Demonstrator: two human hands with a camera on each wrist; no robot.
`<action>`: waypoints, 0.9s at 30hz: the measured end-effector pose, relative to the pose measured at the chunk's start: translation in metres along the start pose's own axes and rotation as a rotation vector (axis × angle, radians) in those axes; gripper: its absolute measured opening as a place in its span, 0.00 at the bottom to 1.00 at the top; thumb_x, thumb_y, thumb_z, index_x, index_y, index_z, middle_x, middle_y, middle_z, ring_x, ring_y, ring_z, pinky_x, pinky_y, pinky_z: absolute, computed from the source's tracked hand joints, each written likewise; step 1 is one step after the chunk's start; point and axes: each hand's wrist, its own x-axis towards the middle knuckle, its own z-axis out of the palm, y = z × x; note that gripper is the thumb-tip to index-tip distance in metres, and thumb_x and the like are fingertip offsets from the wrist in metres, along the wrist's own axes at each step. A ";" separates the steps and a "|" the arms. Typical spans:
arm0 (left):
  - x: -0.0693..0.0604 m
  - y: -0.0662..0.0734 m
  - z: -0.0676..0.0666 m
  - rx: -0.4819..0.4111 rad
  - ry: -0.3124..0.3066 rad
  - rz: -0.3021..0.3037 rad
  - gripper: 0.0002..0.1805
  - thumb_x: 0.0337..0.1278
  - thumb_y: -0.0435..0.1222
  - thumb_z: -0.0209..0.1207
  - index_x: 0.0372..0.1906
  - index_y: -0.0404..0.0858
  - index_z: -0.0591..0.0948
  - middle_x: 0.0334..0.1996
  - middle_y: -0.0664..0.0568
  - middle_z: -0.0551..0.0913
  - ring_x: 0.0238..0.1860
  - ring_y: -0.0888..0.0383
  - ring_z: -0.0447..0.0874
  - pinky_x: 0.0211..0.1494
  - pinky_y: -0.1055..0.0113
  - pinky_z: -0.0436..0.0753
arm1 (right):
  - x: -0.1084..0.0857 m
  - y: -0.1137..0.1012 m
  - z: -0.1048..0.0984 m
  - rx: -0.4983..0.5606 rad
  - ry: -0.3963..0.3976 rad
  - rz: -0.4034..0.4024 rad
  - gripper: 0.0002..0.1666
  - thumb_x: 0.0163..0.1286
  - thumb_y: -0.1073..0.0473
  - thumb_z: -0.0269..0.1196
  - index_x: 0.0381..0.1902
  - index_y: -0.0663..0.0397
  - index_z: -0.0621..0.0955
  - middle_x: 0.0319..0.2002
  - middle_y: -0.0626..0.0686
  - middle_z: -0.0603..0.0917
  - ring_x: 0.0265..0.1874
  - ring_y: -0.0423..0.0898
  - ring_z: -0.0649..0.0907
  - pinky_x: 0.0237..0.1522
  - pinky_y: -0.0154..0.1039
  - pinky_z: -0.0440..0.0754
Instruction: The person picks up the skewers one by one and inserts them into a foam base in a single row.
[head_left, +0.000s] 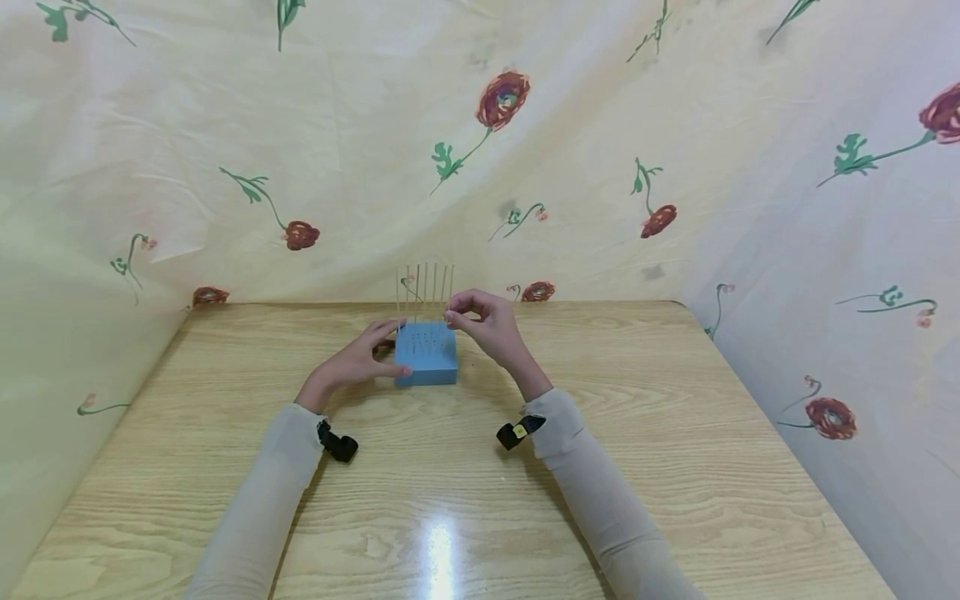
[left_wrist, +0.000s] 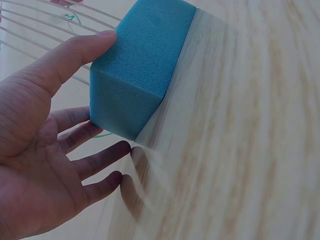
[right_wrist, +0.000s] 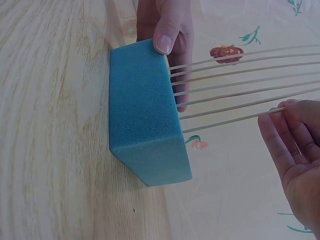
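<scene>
A blue foam block (head_left: 426, 377) stands on the table, its top dotted with small holes. Several thin wooden skewers (head_left: 426, 287) rise upright from it in a row. My left hand (head_left: 358, 357) steadies the block at its left side, thumb on the front top edge and fingers reaching along the side and back. In the right wrist view, my right hand (right_wrist: 300, 145) pinches the outermost skewer (right_wrist: 225, 122) of the row between thumb and fingertips. That skewer's lower end meets the block's top near the right side.
The wooden table (head_left: 660, 467) reaches to a flower-printed cloth (head_left: 360, 150) hung behind it and at both sides. Black wrist cameras are strapped over both light sleeves (head_left: 615, 508).
</scene>
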 end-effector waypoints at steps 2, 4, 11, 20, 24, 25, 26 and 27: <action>0.000 0.000 0.000 0.000 0.000 -0.002 0.52 0.62 0.38 0.70 0.83 0.42 0.51 0.80 0.38 0.48 0.76 0.34 0.59 0.76 0.38 0.63 | 0.000 0.000 0.000 0.001 0.001 0.002 0.06 0.71 0.69 0.65 0.42 0.71 0.83 0.40 0.63 0.85 0.37 0.40 0.86 0.44 0.42 0.90; -0.001 0.000 0.000 0.001 -0.001 0.001 0.52 0.63 0.39 0.70 0.83 0.41 0.51 0.80 0.38 0.48 0.76 0.34 0.59 0.76 0.38 0.63 | 0.000 0.001 0.000 -0.001 0.001 0.002 0.07 0.71 0.69 0.65 0.42 0.71 0.83 0.40 0.64 0.85 0.37 0.40 0.86 0.43 0.43 0.90; -0.002 0.000 0.000 -0.010 -0.003 0.007 0.52 0.62 0.38 0.69 0.83 0.41 0.50 0.80 0.38 0.47 0.76 0.33 0.59 0.76 0.37 0.62 | 0.000 0.002 0.000 -0.004 0.000 0.006 0.09 0.71 0.69 0.65 0.43 0.73 0.82 0.40 0.62 0.85 0.38 0.39 0.86 0.44 0.40 0.90; -0.003 0.001 0.000 -0.011 -0.005 0.013 0.51 0.63 0.38 0.69 0.83 0.39 0.50 0.80 0.36 0.47 0.76 0.32 0.58 0.76 0.36 0.62 | 0.000 0.001 0.000 0.000 -0.007 0.010 0.05 0.71 0.70 0.64 0.42 0.70 0.82 0.39 0.60 0.85 0.38 0.39 0.86 0.44 0.42 0.90; -0.004 0.002 -0.001 -0.005 -0.004 0.012 0.51 0.63 0.37 0.69 0.83 0.39 0.50 0.79 0.35 0.47 0.76 0.31 0.58 0.77 0.36 0.61 | -0.001 0.000 -0.001 0.002 -0.011 0.007 0.06 0.71 0.70 0.65 0.42 0.71 0.82 0.40 0.62 0.85 0.38 0.38 0.86 0.44 0.40 0.90; -0.004 0.002 0.000 -0.005 -0.003 0.013 0.51 0.63 0.37 0.69 0.83 0.39 0.50 0.79 0.35 0.47 0.76 0.31 0.58 0.77 0.36 0.61 | -0.001 0.000 -0.001 0.003 -0.012 0.006 0.06 0.71 0.70 0.65 0.42 0.71 0.82 0.40 0.63 0.85 0.38 0.39 0.86 0.44 0.40 0.90; -0.004 0.002 0.000 -0.006 -0.003 0.013 0.51 0.63 0.37 0.69 0.83 0.39 0.50 0.79 0.35 0.47 0.76 0.31 0.58 0.77 0.36 0.61 | -0.001 0.000 -0.001 0.004 -0.013 0.006 0.06 0.71 0.70 0.65 0.42 0.71 0.82 0.40 0.64 0.84 0.38 0.39 0.86 0.44 0.39 0.90; -0.004 0.003 0.000 -0.005 -0.003 0.014 0.51 0.63 0.37 0.69 0.83 0.39 0.50 0.79 0.35 0.47 0.76 0.31 0.58 0.76 0.36 0.61 | -0.001 -0.001 -0.001 0.005 -0.014 0.005 0.07 0.71 0.70 0.65 0.43 0.71 0.82 0.41 0.64 0.84 0.38 0.39 0.86 0.44 0.39 0.90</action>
